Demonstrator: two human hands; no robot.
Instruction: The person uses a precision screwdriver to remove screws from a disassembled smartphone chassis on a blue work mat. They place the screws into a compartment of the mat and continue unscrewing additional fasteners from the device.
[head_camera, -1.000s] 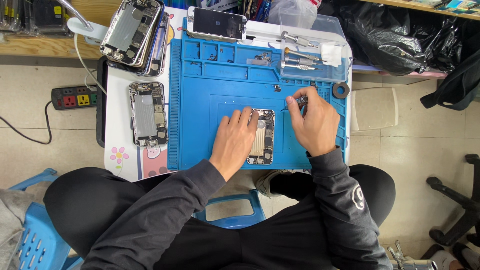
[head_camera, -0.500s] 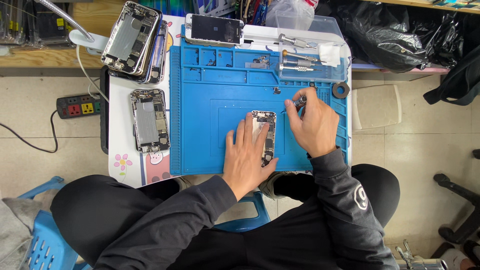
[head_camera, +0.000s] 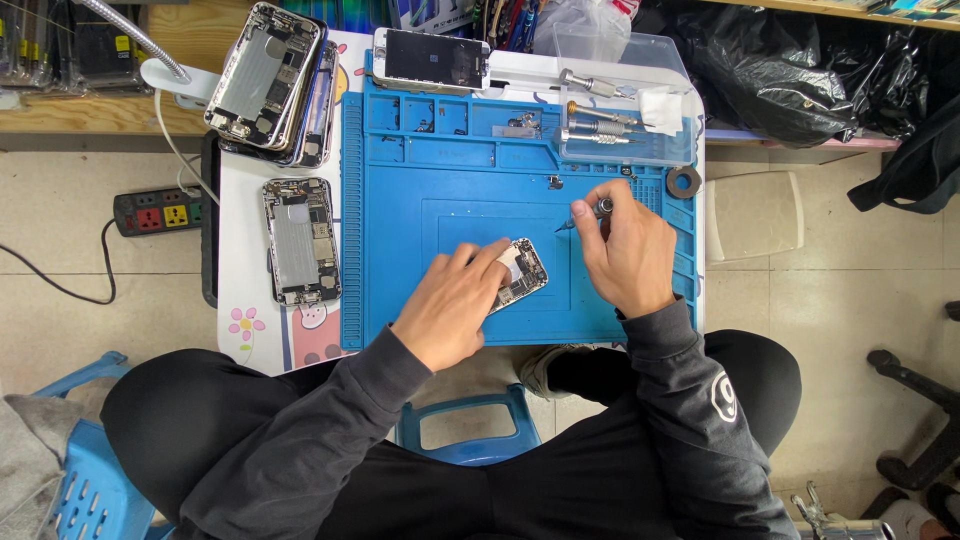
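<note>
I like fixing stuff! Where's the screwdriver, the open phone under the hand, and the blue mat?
Screwdriver (head_camera: 590, 213), head view, its shaft.
Open phone (head_camera: 524, 274), head view, its exposed end.
Blue mat (head_camera: 420, 180), head view, a bare part.
</note>
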